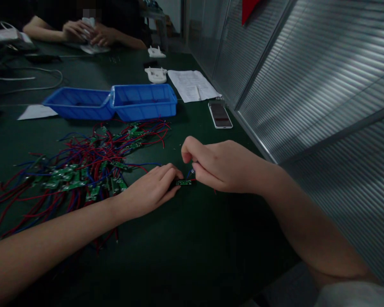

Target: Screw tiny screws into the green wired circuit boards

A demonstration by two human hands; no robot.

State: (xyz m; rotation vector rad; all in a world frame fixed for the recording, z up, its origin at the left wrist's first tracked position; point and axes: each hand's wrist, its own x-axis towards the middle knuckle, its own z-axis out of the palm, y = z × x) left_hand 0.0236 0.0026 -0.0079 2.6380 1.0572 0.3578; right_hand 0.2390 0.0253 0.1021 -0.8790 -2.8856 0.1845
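Observation:
A small green circuit board (184, 182) lies at the fingertips of my left hand (158, 183), which closes on its left end. My right hand (222, 166) is curled just to the right of the board, thumb and forefinger pinched together. From the board a short blue wire (189, 173) runs up to those fingers, with a tiny pale bit beside it that is too small to name. A red wire (193, 180) leaves the board and passes under my right hand. Behind my left hand spreads a tangled pile of circuit boards (72, 175) with red and blue wires.
Two blue bins (144, 102) stand behind the pile. Papers (192, 83), a phone (220, 115) and white plastic parts (156, 75) lie toward the back right. A partition with blinds (291, 85) borders the table on the right. Across the table, another person's hands (89, 34) hold a white part.

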